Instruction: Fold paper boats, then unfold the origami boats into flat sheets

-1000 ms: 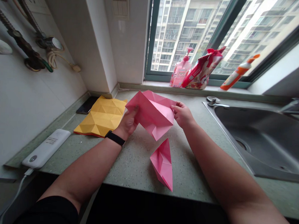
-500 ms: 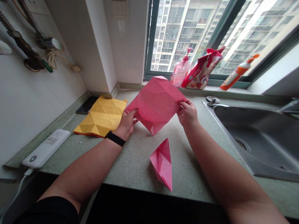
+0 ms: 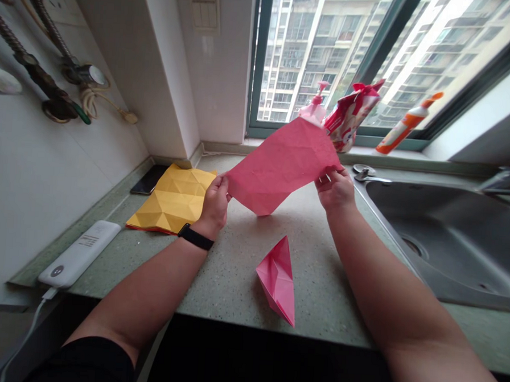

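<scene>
A creased sheet of pink paper (image 3: 284,167) is stretched between my hands above the counter. My left hand (image 3: 215,203) pinches its left corner, and a dark band circles that wrist. At the opposite corner my right hand (image 3: 335,188) grips the sheet's edge between thumb and fingers. Below the sheet, nearer the counter's front edge, lies a folded pink paper boat (image 3: 279,280), touched by neither hand. Creased yellow paper (image 3: 169,201), with an orange-red layer showing under its front edge, lies just left of my left hand.
A steel sink (image 3: 453,241) is set into the counter (image 3: 228,281) on the right. At the left are a white power bank (image 3: 79,253) with a cable and a dark phone (image 3: 149,180). A pump bottle (image 3: 314,110), a red bag (image 3: 348,119) and an orange bottle (image 3: 403,127) line the windowsill.
My right hand has moved to the right with its corner. The sheet is now pulled wider and tilted, covering more of the pump bottle. The paper boat has stayed put.
</scene>
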Demonstrator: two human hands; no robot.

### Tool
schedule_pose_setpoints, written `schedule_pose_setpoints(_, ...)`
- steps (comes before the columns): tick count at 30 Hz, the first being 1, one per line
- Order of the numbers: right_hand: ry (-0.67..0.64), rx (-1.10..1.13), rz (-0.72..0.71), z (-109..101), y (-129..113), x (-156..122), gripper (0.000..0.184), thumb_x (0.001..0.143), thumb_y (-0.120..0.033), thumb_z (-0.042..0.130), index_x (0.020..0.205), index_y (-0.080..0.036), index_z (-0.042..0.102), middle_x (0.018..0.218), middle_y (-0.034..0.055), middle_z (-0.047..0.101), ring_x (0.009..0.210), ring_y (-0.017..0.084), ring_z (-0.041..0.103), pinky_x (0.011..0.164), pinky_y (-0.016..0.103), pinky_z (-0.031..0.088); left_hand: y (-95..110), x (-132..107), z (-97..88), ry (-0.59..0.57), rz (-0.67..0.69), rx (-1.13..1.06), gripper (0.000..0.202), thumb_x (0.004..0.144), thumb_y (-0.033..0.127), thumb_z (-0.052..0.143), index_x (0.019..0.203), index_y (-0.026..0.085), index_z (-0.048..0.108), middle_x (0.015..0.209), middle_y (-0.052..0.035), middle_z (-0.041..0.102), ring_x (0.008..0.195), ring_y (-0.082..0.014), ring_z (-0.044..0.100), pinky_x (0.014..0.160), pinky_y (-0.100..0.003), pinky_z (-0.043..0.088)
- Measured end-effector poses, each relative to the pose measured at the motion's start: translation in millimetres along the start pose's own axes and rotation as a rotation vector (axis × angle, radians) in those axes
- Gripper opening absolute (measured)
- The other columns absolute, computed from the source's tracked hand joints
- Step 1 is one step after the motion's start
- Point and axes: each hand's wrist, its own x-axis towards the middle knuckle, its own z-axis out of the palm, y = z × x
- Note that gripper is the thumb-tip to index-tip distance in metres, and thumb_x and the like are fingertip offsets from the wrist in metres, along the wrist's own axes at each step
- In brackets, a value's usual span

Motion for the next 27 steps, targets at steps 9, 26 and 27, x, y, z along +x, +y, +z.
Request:
schedule_pose_setpoints(9, 0.093, -0.169, 0.068, -46, -13, 35, 0.022, 0.085, -0.015, 0.069, 0.096, -0.029, 0.056, 0.092, -0.006, 0.07, 0.083, 0.013, 0.073, 0.073, 0.027, 0.061, 22, -27, -1.8, -0.694, 0.82, 0.726, 0.029, 0.114, 0.024, 0.053, 0.129, 0.028, 0.078, 0.143, -0.0085, 0.075, 0.137, -0.023, 0.067, 0.121, -0.05, 0.051)
schedule_pose_setpoints(26, -1.032, -1.565, -0.655, -3, 44, -53, 0.039, 0.097, -0.041, 0.072, 0.13, -0.021, 0.078, 0.142, 0.018, 0.073, 0.134, 0.037, 0.067, 0.119, 0.055, 0.051, 14, -29, -2.6, -1.025, 0.461, 1.186, 0.031, 0.11, 0.035, 0.057, 0.124, 0.024, 0.083, 0.123, -0.0081, 0.083, 0.115, -0.0262, 0.076, 0.106, -0.04, 0.058)
schedule_pose_setpoints(27, -1.087, -1.616, -0.619, -5, 51, -56, 0.043, 0.099, -0.042, 0.071, 0.135, -0.021, 0.077, 0.147, 0.0188, 0.07, 0.137, 0.038, 0.065, 0.12, 0.056, 0.05, 11, -28, -3.0, -0.974, 0.458, 1.201, 0.033, 0.11, 0.034, 0.055, 0.127, 0.023, 0.081, 0.126, -0.0089, 0.082, 0.118, -0.0266, 0.075, 0.108, -0.041, 0.057)
